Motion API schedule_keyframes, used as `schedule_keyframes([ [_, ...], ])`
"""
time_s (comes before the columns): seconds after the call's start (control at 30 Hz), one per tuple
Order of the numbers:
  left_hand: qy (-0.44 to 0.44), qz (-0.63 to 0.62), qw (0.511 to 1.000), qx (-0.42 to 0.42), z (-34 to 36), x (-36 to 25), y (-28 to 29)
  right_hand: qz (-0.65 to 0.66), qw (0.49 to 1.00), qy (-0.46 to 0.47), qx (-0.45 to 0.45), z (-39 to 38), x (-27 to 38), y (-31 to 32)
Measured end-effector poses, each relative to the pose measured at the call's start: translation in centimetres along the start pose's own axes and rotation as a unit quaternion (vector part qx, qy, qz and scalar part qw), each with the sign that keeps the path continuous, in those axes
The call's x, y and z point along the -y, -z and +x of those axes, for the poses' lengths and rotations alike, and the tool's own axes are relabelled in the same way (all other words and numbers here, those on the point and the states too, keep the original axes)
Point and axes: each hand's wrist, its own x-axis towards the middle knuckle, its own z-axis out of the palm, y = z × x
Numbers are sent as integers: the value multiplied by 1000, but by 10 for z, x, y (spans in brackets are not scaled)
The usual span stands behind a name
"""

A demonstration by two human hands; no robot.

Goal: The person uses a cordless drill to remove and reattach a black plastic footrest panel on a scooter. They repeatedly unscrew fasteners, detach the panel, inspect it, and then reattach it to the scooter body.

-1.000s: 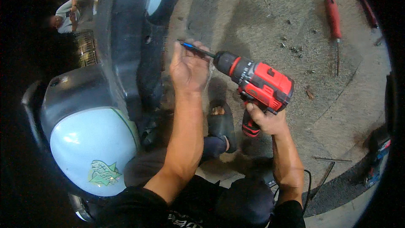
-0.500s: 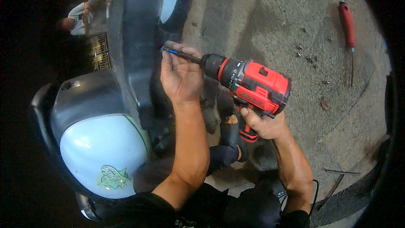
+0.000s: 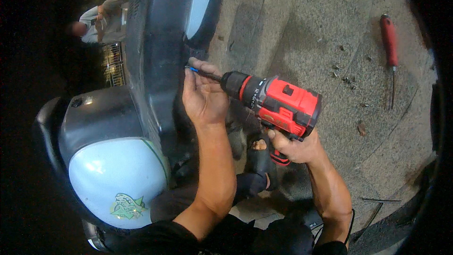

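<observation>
Since a second ago, the red-and-black cordless drill (image 3: 289,108) has been brought closer to the dark panel (image 3: 163,42); its slim bit (image 3: 210,75) is now pointed at the panel's edge, though contact cannot be made out. By the right hand (image 3: 298,148) the drill's handle is tightly grasped. The left hand (image 3: 206,97) is held half open, palm up, with thumb and fingers curled about the blue-banded bit tip; whether anything is pinched there cannot be told. The panel is smooth, curved and dull-sheened, while the rounded pale blue cover (image 3: 111,174) is glossy. On the rough, grainy ground (image 3: 292,38), a red-handled screwdriver (image 3: 389,42) and small metallic pieces (image 3: 348,80) are scattered.
</observation>
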Motion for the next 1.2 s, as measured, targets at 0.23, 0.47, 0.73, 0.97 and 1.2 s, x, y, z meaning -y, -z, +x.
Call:
schedule_keyframes([
  [0.23, -56, 46, 997, -29, 1, 2, -2, -54, 998, 7, 9, 3, 8, -2],
  [0.47, -60, 80, 995, -9, -3, -2, 0, -145, 977, 155, 11, 10, 10, -1],
  [0.73, -29, 74, 997, 11, 0, -13, 4, -158, 972, 175, 2, 12, 17, -6],
  [0.97, -28, 97, 995, 0, -2, -14, 2, -172, 966, 190, 13, 14, 21, -3],
  [1.2, -3, 118, 993, 19, -3, -19, 6, -155, 977, 143, 19, 13, 27, -5],
])
